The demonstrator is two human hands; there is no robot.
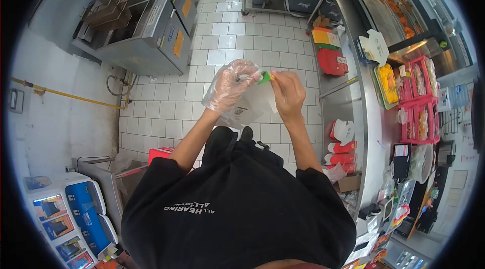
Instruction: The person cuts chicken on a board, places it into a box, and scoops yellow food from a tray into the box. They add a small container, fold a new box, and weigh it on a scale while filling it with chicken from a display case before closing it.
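My left hand (233, 84) wears a clear plastic glove, and its fingers are closed on the edge of a small green piece (264, 78). On the other side of that piece, my bare right hand (289, 92) pinches it between thumb and finger. A pale, see-through bag or sheet (247, 111) with a small dark square code hangs below and between the hands. Both hands are raised in front of my body, above the tiled floor.
Metal fryers (151, 31) with red-handled baskets stand at the upper left. A long steel counter (365, 112) along the right bears pink baskets (419, 100) and a yellow-filled tray (387, 84). Red boxes (341, 153) sit on its lower shelf. A wheeled table (275, 12) stands ahead.
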